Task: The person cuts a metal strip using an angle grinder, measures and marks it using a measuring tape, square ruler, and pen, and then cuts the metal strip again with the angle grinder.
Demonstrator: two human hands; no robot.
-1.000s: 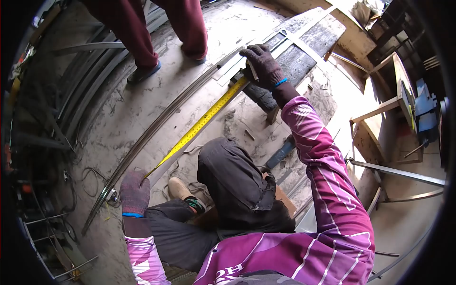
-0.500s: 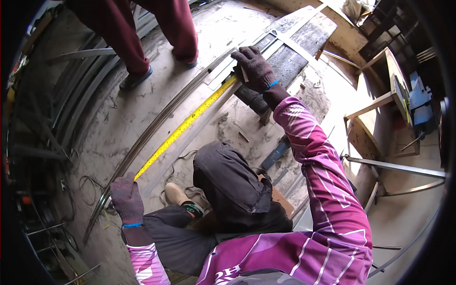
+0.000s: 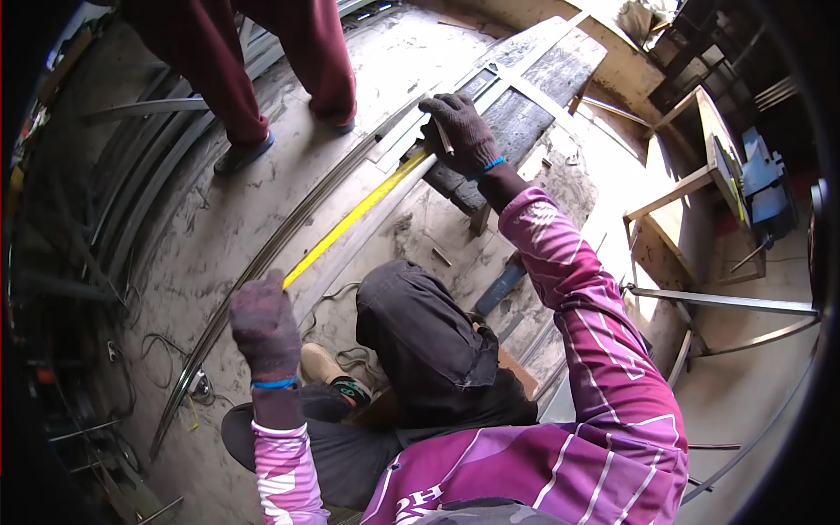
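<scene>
**While my left hand (image 3: 266, 328) holds one end, the tape measure (image 3: 350, 224) reaches to my right hand (image 3: 461, 133)**

As I sit low with one knee (image 3: 418, 306) bent, the yellow tape is straight and slanting over the floor (image 3: 219, 227), between my two gloved hands. The fingers of my left hand are curled close together, and the tape meets them at the fingertip side; how the thumb pinches it, I cannot tell. My right hand is at the near end of the dark board (image 3: 507, 124), its fingers bent and pressed together over the other end of the tape. A thin pale stick (image 3: 444, 138) shows beside its palm. On the board lies a metal frame (image 3: 534, 91). Another person's legs (image 3: 325, 66), in dark red trousers, stand beyond the long bars.
</scene>
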